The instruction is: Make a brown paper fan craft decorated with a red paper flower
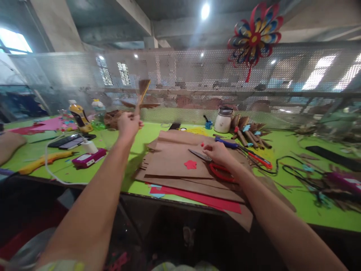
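Raised over the table's far side, my left hand (129,123) is closed round the lower stem of a brown paper piece (143,91), whose top flares out and has a yellow edge. My right hand (217,152) is in a pinch above a stack of brown paper sheets (172,150), with a small red piece (202,144) at its fingertips. Red-handled scissors (221,173) lie under that hand, blades pointing left. A red paper flower cutout (190,164) rests flat on the brown paper. Red paper (203,199) sticks out beneath the stack.
A blue-handled tool (226,142) and an orange tool (260,160) lie right of the stack, near black cables. Behind stand a white jar (223,119) and rolled brown paper pieces (249,133). At left are a purple power strip (89,158), a yellow tool (45,161) and another person's arm (11,146).
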Demonstrator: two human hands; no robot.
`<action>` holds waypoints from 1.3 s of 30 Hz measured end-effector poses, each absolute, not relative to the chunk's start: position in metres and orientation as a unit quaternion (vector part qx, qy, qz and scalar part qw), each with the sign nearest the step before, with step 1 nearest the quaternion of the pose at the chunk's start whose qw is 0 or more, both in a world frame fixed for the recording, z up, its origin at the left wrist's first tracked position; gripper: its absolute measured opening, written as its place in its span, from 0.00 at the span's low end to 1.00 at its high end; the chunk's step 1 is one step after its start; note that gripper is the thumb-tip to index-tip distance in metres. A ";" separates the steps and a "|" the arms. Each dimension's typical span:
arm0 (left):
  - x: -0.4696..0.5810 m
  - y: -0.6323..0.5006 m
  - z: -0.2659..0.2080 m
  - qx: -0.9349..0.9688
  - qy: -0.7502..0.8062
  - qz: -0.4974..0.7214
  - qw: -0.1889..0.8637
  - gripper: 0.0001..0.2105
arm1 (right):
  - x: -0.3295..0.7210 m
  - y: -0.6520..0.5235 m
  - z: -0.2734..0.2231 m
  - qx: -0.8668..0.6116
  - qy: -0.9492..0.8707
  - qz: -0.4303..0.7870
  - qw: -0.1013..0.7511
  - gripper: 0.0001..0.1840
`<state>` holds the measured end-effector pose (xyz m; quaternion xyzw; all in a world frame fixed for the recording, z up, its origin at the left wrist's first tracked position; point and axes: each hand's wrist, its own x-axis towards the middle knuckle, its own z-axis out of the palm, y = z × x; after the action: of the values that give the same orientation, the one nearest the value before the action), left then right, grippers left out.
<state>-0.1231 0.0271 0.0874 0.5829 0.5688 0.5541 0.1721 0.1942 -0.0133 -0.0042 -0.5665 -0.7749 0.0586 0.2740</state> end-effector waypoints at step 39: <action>0.004 0.020 -0.008 0.509 0.294 0.522 0.618 0.11 | 0.299 0.060 -0.006 -0.733 -0.626 -0.064 0.260 0.16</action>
<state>0.0037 0.0197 -0.0078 0.5088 0.2943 0.5216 0.6185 0.2987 0.0596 -0.0062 -0.7326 -0.6259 -0.0641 0.2597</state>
